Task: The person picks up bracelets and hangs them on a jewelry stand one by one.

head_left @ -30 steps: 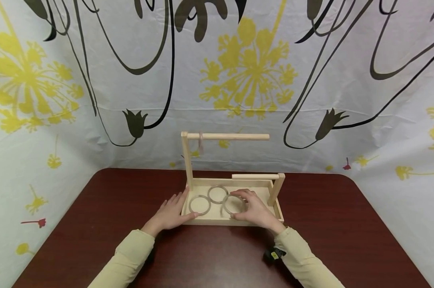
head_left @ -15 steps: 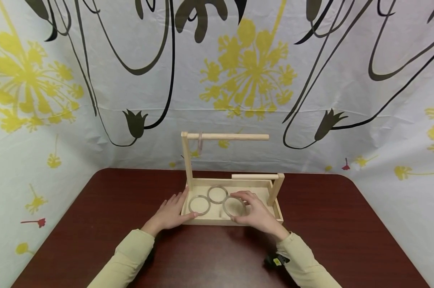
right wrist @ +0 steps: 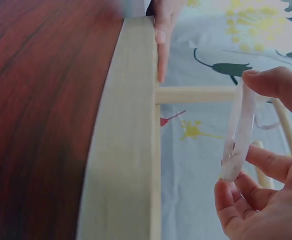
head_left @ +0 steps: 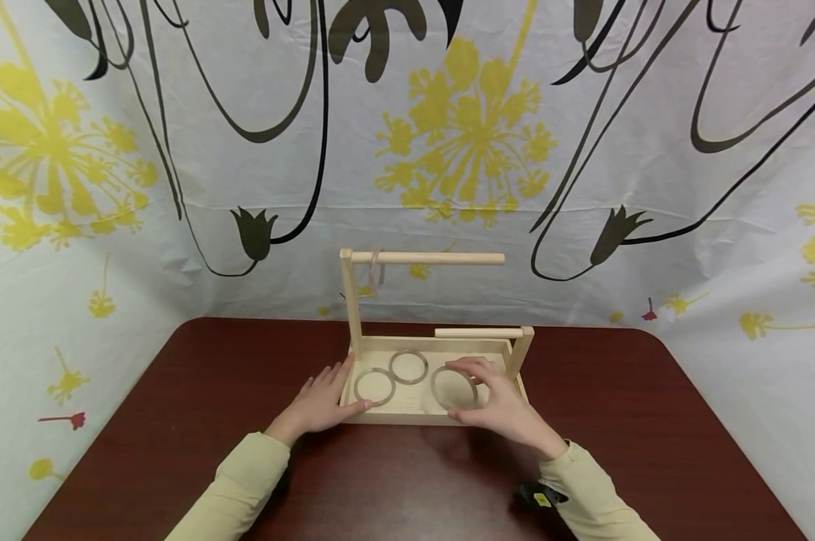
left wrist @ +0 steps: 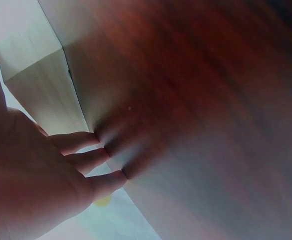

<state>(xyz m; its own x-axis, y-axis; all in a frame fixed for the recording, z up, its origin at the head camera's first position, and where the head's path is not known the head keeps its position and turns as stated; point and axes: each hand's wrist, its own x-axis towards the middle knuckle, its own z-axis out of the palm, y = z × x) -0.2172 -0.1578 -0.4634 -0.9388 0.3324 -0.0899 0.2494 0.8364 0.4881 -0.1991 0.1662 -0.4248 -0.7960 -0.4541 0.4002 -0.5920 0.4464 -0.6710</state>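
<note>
My right hand [head_left: 508,413] pinches a clear bangle [head_left: 433,389] between thumb and fingers, above the right half of a pale wooden tray [head_left: 400,419]. In the right wrist view this bangle [right wrist: 244,135] appears nearly edge-on, apart from the wood. My left hand [head_left: 319,400] rests at the tray's left end, its thumb on the front rim and its fingers along the side. Its straight fingertips touch the tabletop in the left wrist view. Two more bangles lie flat in the tray, a front-left bangle [head_left: 393,388] and a back bangle [head_left: 426,368].
A tall post on the tray's left carries a long upper bar [head_left: 441,258], with one bangle [head_left: 381,278] hanging near the post. A shorter post at the right bears a lower bar [head_left: 478,333] pointing left. Patterned cloth hangs behind the dark red table [head_left: 407,488].
My right hand has moved right with the bangle, away from the two lying in the tray. The hanging bangle has turned slightly. My left hand stays in place.
</note>
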